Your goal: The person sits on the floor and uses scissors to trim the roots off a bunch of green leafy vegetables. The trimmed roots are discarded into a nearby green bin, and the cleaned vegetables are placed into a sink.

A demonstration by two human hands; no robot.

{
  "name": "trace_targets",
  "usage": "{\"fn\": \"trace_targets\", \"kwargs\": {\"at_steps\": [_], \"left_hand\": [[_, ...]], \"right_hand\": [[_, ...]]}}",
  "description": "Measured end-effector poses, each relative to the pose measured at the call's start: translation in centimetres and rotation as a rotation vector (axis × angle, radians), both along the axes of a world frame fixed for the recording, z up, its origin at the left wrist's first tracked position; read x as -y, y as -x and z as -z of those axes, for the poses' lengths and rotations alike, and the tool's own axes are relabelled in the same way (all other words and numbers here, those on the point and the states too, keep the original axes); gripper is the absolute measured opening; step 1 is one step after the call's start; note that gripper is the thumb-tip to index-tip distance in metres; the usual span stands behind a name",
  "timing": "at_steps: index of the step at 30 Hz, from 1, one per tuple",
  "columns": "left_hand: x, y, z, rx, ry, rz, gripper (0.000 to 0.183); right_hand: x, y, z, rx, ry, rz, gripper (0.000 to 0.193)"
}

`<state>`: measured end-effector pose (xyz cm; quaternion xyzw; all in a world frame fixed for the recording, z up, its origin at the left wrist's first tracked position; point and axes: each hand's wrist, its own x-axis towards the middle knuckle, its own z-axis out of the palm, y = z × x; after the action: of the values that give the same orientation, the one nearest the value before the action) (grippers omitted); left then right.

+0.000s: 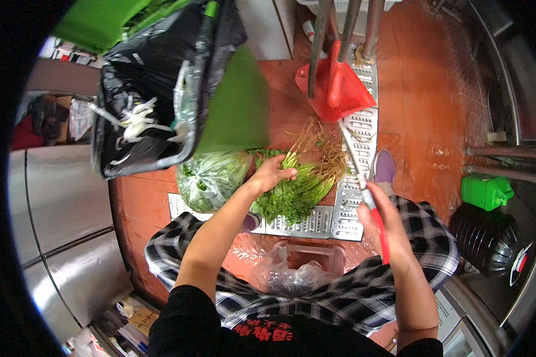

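Observation:
My left hand [271, 175] is closed around the pale stems of a few leafy herbs, which look like coriander. Just beneath it, a pile of the same coriander [295, 193] lies on the floor grating, its brown stringy roots [324, 152] fanned out toward the far right. In my right hand [387, 220] is a long, narrow knife [357, 160] with a red handle; its blade points away from me, past the roots toward the dustpan. A clear plastic bag of greens [211, 178] rests left of my left hand.
A green bin [235, 107] lined with a black bag stands at the far left, white scraps inside. The red dustpan [339, 89] is beyond the roots, near metal legs. Between my knees sits a clear plastic tub [333, 259] with plastic bags. A green jug [485, 191] is at right.

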<state>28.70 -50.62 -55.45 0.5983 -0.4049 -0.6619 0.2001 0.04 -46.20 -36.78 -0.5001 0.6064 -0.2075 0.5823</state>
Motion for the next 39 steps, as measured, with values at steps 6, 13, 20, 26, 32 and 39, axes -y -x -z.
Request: {"fn": "trace_targets", "kwargs": {"at_steps": [6,13,20,26,32,39], "left_hand": [[-2.2,-1.4,-14.3,-0.117,0.184,0.035,0.032],[-7.1,-3.2,-16.6,-0.373,0.205,-0.164,0.026],[-6.5,-1.9,-16.0,-0.423,0.222,-0.282,0.014],[-5.7,-1.4,-14.4,-0.375,0.216,-0.269,0.014],[-4.6,-1.2,-13.2,-0.422,0.233,-0.292,0.01],[-4.1,-1.7,-14.0,-0.425,0.109,-0.253,0.011]], "right_hand": [[-2.3,-1.6,1.1,0.141,-0.095,-0.285,0.078],[-4.2,-3.2,1.3,0.26,-0.124,-0.362,0.079],[-4.8,-3.3,2.6,0.23,-0.092,-0.381,0.08],[-3.9,-3.5,2.8,0.258,-0.146,-0.342,0.079],[-3.3,-3.7,2.7,0.179,-0.091,-0.414,0.071],[-3.0,-3.5,0.9,0.3,-0.216,-0.358,0.064]]}}
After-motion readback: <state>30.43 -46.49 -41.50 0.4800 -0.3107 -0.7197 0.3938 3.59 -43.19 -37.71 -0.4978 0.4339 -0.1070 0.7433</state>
